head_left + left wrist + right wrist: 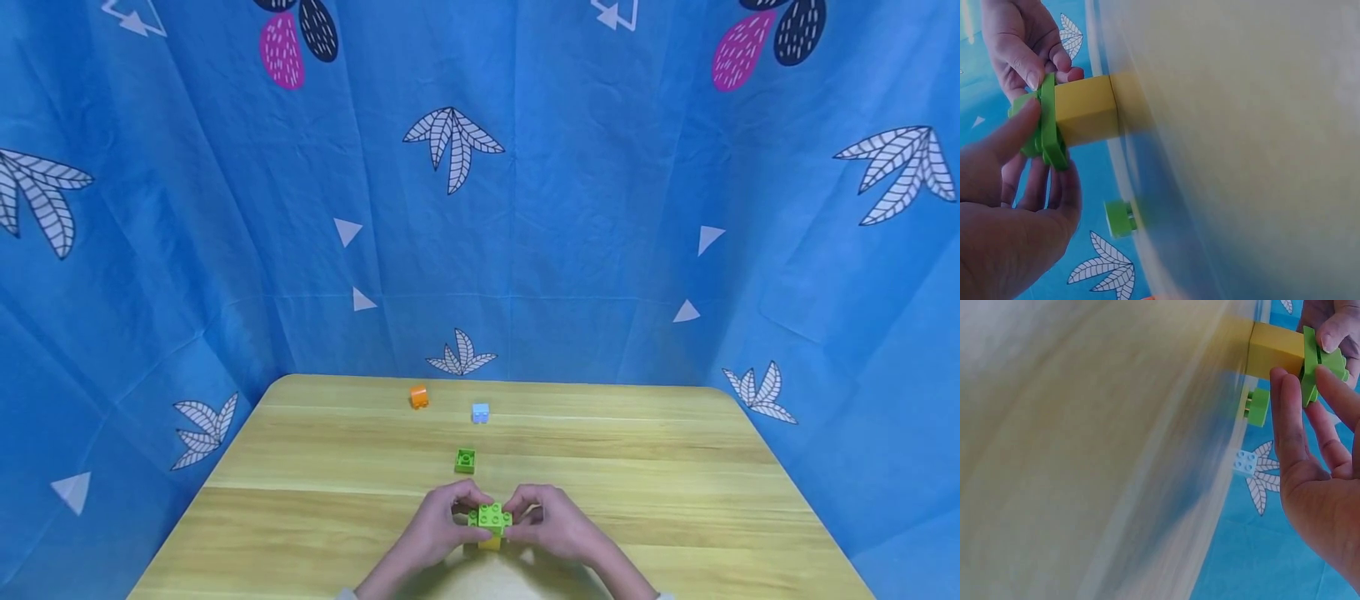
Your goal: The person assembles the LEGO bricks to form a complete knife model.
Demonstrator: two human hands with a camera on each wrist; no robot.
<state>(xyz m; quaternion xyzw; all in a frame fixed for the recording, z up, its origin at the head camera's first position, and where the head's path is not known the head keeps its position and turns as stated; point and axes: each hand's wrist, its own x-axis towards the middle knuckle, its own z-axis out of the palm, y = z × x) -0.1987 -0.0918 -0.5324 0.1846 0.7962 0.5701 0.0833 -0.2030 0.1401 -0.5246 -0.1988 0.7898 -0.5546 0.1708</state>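
Observation:
Between my two hands stands a small stack of toy building bricks on the table. Its base is a yellow block (1087,111), with a wider green plate (1052,125) across it and a lime green brick (491,515) on top, studs up. My left hand (438,521) grips the green part from the left with thumb and fingers. From the right, my right hand (553,523) pinches the same green pieces between thumb and fingers. In the right wrist view, two right fingertips (1279,375) lie beside the yellow block. Fingers partly hide the plate's ends.
Just beyond the stack, a loose green brick (465,461) lies with its hollow underside showing. Farther back are a light blue brick (481,412) and an orange brick (419,397) with a rounded top. A patterned blue cloth (465,250) hangs around the wooden table (330,467).

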